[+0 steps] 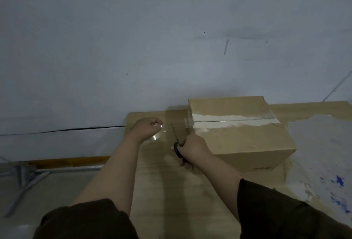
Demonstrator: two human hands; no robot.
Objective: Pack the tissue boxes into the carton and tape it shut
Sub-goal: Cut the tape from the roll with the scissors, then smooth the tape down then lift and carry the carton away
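A brown carton [245,139] sits closed on the table, with clear tape along its top seam and down its left side. A strip of clear tape [171,126] stretches from the carton's left end to my left hand [147,127], which grips a clear tape roll [155,136] half hidden under the fingers. My right hand [190,148] sits against the carton's left side and holds black-handled scissors [176,143], blades pointing up toward the stretched tape. No tissue boxes are visible.
The table [171,191] is covered with flat cardboard, and torn white paper with blue marks [323,162] lies at the right. A grey wall rises right behind the carton. A metal stand [24,179] is on the floor at lower left.
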